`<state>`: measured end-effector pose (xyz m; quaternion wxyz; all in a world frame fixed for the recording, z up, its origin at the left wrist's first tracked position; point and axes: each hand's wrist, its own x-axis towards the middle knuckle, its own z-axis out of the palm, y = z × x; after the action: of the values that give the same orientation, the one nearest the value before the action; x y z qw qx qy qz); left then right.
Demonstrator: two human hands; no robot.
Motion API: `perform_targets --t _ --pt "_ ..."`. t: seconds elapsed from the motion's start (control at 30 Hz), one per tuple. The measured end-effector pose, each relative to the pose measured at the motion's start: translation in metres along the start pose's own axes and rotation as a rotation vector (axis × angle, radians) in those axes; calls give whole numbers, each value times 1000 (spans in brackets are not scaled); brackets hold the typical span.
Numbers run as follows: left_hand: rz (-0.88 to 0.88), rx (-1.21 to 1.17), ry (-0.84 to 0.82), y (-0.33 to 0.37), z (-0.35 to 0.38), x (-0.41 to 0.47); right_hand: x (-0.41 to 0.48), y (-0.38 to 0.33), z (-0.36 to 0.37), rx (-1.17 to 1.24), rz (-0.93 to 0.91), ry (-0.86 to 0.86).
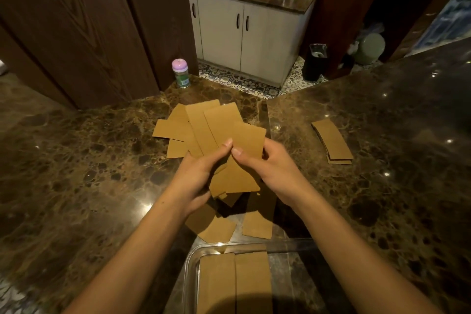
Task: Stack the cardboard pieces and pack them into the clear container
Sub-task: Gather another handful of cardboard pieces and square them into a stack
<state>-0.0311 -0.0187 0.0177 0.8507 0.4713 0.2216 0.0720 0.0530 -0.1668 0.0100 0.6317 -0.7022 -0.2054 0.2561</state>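
Nearest the camera, the clear container sits on the counter at the bottom edge of the view, and already holds two stacks of cardboard side by side. Its right part looks bare, so there appears to be room for more. The container's near end is cut off by the frame, and how deep each stack runs cannot be judged from above.

Just beyond its rim lie two loose pieces, partly shadowed by the forearms.

Above them, the left hand and the right hand together hold a bundle of cardboard pieces. Both thumbs press on its top face while the other fingers curl underneath, mostly hidden. The bundle's lower edges are uneven, so it seems not yet squared up.

Farther on, a fanned pile of pieces remains on the counter, its near part hidden behind the hands. Off to the right rests a small, fairly neat stack, well apart from the rest.

The job looks roughly midway: some packed, one bundle in hand, and three groups left to gather.
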Motion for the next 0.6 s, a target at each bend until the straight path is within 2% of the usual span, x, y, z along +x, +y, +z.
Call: perform_targets --t 0.13,0.5,0.6 --pt "-131 -139 -45 -1 -7 -1 -6 3 -14 40 23 25" --pt "-61 164 -39 -14 -11 -12 -23 13 -17 142 140 68" --pt "-107 105 -82 -12 -9 -15 -24 11 -9 245 162 103"
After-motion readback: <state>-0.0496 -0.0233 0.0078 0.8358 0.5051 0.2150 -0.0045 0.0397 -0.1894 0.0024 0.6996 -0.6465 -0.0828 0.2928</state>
